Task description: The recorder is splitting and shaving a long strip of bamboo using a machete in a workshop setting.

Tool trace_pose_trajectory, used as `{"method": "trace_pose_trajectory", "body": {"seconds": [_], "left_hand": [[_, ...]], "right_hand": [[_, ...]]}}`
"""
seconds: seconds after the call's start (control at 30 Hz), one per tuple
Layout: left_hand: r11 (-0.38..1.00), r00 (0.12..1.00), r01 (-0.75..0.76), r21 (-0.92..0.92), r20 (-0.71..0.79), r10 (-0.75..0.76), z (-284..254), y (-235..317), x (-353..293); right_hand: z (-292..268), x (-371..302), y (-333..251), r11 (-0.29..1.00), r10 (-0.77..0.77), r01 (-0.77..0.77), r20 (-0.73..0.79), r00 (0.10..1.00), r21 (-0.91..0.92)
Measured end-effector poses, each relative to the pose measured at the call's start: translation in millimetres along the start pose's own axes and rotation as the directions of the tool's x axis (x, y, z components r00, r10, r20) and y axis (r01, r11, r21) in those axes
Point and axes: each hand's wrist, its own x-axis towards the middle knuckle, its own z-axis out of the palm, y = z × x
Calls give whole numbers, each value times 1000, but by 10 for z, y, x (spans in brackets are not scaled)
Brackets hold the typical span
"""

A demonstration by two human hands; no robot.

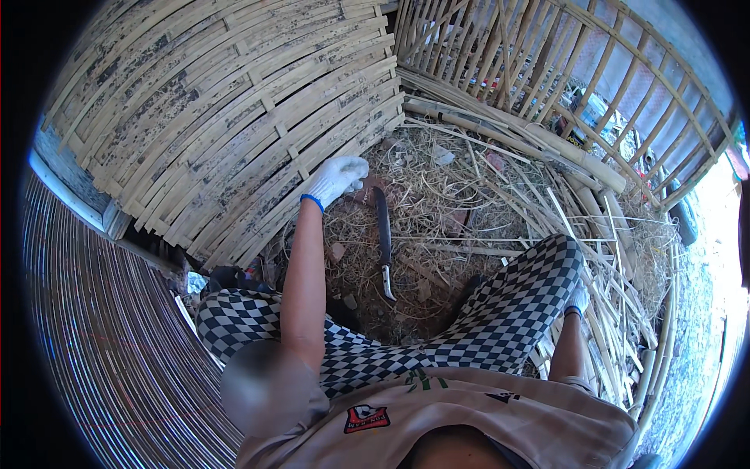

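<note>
My left hand [337, 179], in a white knit glove with a blue cuff, is raised near the edge of a woven bamboo panel [258, 117]. Its fingers are curled in, and whatever they hold, if anything, does not show. Just to its right, a machete [383, 227] with a dark blade lies on the ground, its pale handle end toward me. My right hand [576, 299], gloved too, is down beyond my right knee next to a pile of split bamboo strips [613, 336]. The knee and the glove's angle hide its fingers.
Bamboo shavings [430, 180] litter the ground between my checkered knees. Thick bamboo poles [547, 141] lie at the back right, before a slatted bamboo fence [539, 62]. A ribbed surface [117, 313] runs along the left.
</note>
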Motion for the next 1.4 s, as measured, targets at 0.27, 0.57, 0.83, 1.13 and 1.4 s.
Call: {"method": "trace_pose_trajectory", "body": {"seconds": [0.27,0.57,0.83,1.13,1.4], "left_hand": [[993,999,26,116,42,-31,-31,87,-30],[989,999,42,142,3,-43,-110,60,-77],[995,1000,10,103,20,-12,-56,40,-83],[995,999,27,94,31,-30,52,87,-94],[996,999,19,92,26,-21,-84,55,-111]], "right_hand": [[28,182,84,986,-47,43,24,999,164],[-203,-62,-96,987,78,-64,91,993,-145],[-169,-361,353,991,-119,103,204,972,84],[-27,-565,455,983,23,-24,7,1000,179],[-133,-402,435,991,-34,22,94,995,131]]}}
